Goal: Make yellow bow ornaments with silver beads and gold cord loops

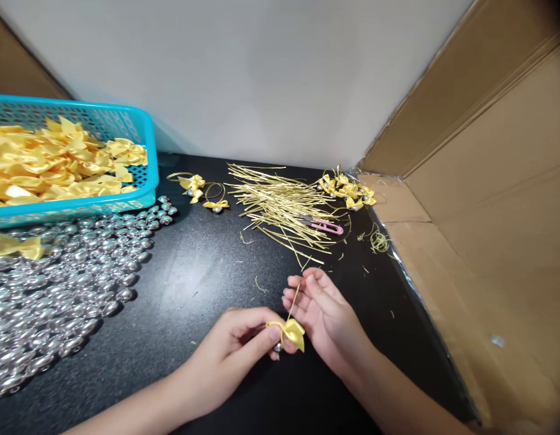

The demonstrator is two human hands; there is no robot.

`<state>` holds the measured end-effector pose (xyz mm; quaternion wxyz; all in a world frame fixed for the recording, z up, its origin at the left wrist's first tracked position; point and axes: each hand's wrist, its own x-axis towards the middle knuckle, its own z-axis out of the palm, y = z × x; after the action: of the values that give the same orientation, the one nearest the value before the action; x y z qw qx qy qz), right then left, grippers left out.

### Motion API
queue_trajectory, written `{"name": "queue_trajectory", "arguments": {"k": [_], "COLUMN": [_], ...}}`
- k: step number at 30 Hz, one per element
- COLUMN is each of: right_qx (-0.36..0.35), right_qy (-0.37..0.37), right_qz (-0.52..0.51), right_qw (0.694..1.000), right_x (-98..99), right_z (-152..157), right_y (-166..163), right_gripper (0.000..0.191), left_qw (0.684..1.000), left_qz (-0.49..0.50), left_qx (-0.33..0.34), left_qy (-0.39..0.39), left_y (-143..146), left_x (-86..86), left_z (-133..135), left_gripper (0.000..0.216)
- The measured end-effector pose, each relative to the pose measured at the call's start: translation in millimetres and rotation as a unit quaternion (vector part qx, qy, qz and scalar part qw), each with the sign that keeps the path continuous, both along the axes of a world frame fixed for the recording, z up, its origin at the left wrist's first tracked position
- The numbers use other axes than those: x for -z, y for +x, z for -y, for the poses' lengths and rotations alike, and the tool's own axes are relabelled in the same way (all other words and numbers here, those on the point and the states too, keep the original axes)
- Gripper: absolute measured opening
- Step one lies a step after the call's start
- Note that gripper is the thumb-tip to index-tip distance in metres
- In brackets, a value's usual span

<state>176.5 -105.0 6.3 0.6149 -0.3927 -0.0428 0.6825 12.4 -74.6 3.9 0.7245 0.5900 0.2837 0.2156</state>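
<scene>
My left hand (237,347) pinches a small yellow ribbon bow (292,332) with a silver bead under it, low over the black tabletop (193,284). A thin gold cord (295,299) rises from the bow to the fingertips of my right hand (322,311). That hand lies palm up just right of the bow, fingers curled, pinching the cord's upper end. Both hands meet near the front middle of the table.
A turquoise basket (144,175) of yellow bows stands at the back left, with a spread of silver beads (57,290) before it. Cut gold cords (280,202) with a pink clipper (327,226) lie behind my hands. Finished bows (347,190) sit beside the cardboard wall (488,211); two more bows (202,190) lie near the basket.
</scene>
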Motion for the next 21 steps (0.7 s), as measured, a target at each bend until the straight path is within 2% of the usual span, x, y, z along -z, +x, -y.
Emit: {"name": "queue_trajectory", "arguments": {"k": [7,14,17,21], "right_qx": [0.014,-0.013,-0.011,-0.038], "right_qy": [0.001,0.005,0.035,0.118], "right_qz": [0.045,0.046,0.049,0.077], "right_qw": [0.999,0.999,0.998,0.989], "right_x": [-2.0,-0.7,-3.2,-13.7], "right_z": [-5,-8,-7,-6], "right_y": [8,13,15,14], "right_gripper": [0.024,0.022,0.017,0.008], "left_qw": [1.000,0.992,0.991,0.985], "left_qz": [-0.007,-0.049,-0.034,-0.002], "left_qx": [0.014,0.001,-0.018,-0.046], "left_qy": [-0.003,0.119,0.130,0.168], "left_y": [0,-1,-1,-1], "left_x": [0.2,-0.5,0.0,-1.7], "left_z": [0,3,2,-3], "left_gripper": [0.027,0.027,0.026,0.031]}}
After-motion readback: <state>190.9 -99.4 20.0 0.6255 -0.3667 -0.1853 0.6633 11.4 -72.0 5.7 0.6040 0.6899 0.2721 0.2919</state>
